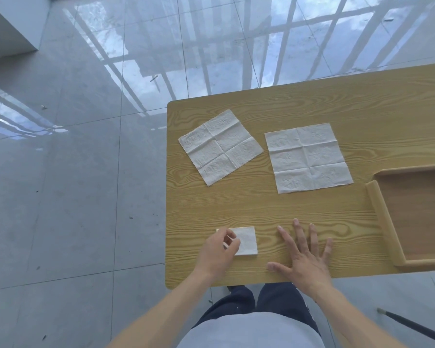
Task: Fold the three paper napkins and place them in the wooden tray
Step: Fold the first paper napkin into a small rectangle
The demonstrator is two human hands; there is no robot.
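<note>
Paper first: one folded napkin (246,241), a small white square, sits near the table's front edge, and my left hand (217,252) pinches its left side w/ thumb and fingertips closed on the paper. Right hand (303,257) lies flat beside it, fingers spread wide, holding nothing, palm on the wood. I judge the step in hand is finishing this fold and getting it to the wooden tray (387,222), which sits at the right w/ nothing visible in it. To do it well: press the crease flat, keep the layers pinched together so they don't spring open, lift low, carry across to the right, set it down square in a corner to leave room for the others. Two unfolded napkins remain further back, the left napkin (220,146) turned at an angle, the right napkin (308,156) squarer, both creased in quarters, just apart from each other. Table (312,109) is light woodgrain, smooth, rounded corners. Floor (73,172) is glossy grey tile, reflecting window bars and sky.
</note>
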